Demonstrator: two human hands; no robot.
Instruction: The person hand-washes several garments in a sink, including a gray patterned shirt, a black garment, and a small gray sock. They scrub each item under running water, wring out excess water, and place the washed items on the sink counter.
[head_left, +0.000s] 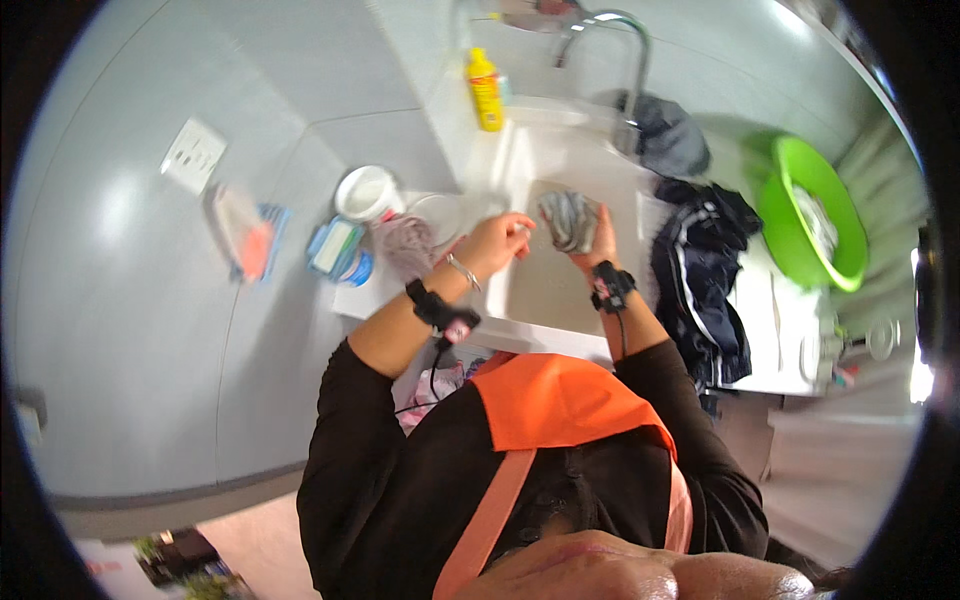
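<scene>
My right hand (604, 238) holds a bunched grey cloth (570, 220) over the white sink basin (517, 289). The cloth is wadded up and has darker and lighter streaks. Over the left rim of the basin is my left hand (496, 241), its fingers loosely curled and somewhat apart, with nothing visible in them. A gap separates it from the cloth. Murky water appears to stand in the basin, below both hands. At the back, a curved chrome faucet (641, 56) rises above the sink; no running water shows.
Dark clothing with white stripes (694, 277) lies right of the basin, near a dark grey cloth bundle (667, 135). A green plastic basin (847, 217) stands farther right. On the left are a pinkish towel (406, 241), a white tub (367, 193) and a yellow bottle (485, 90).
</scene>
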